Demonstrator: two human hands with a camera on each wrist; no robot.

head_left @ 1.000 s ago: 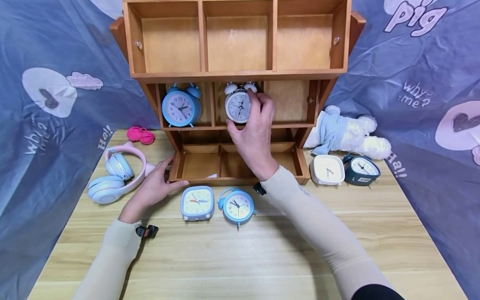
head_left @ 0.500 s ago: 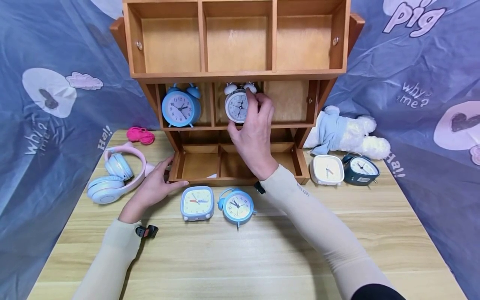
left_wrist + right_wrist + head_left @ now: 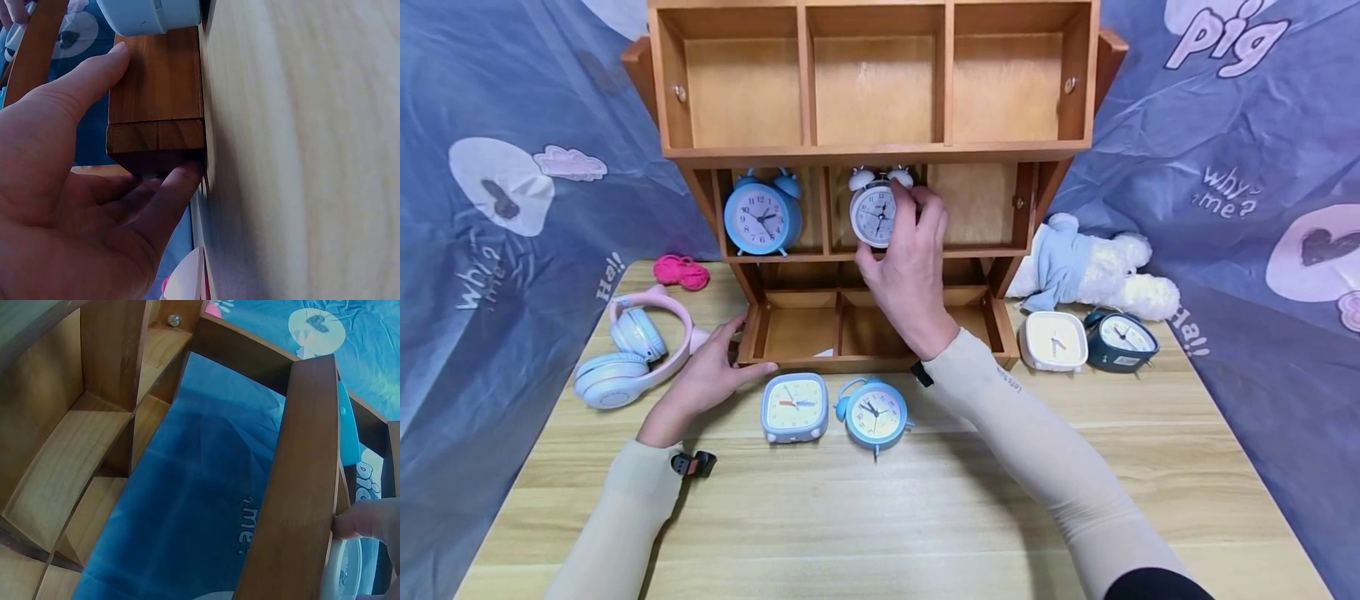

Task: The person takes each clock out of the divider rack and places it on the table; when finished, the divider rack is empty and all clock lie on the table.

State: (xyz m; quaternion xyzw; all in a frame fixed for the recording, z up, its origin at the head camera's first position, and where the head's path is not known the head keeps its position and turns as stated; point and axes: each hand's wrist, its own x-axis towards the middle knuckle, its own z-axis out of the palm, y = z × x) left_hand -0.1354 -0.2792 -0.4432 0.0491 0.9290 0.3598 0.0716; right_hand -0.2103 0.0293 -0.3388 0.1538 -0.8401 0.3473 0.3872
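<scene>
In the head view, my right hand [image 3: 913, 279] holds a white twin-bell alarm clock [image 3: 868, 215] in the middle compartment of the wooden shelf's [image 3: 880, 153] second tier. Its thumb is at the clock's lower edge and its fingers are at the right bell and side. A blue twin-bell alarm clock [image 3: 758, 218] stands upright in the compartment to the left. My left hand [image 3: 711, 379] grips the shelf's lower left corner. The left wrist view shows the thumb along the front board [image 3: 159, 81] and the fingers around its end.
Before the shelf are a square lavender clock [image 3: 795, 407] and a light blue bell clock [image 3: 876, 414]. Headphones [image 3: 625, 379] and pink yarn [image 3: 681, 272] lie left. To the right are a white square clock [image 3: 1054, 341], a dark green clock [image 3: 1122, 340] and a plush toy [image 3: 1090, 267].
My right hand shifts very slightly over the white alarm clock's face between the first frame and the later ones. My left hand stays at the shelf corner.
</scene>
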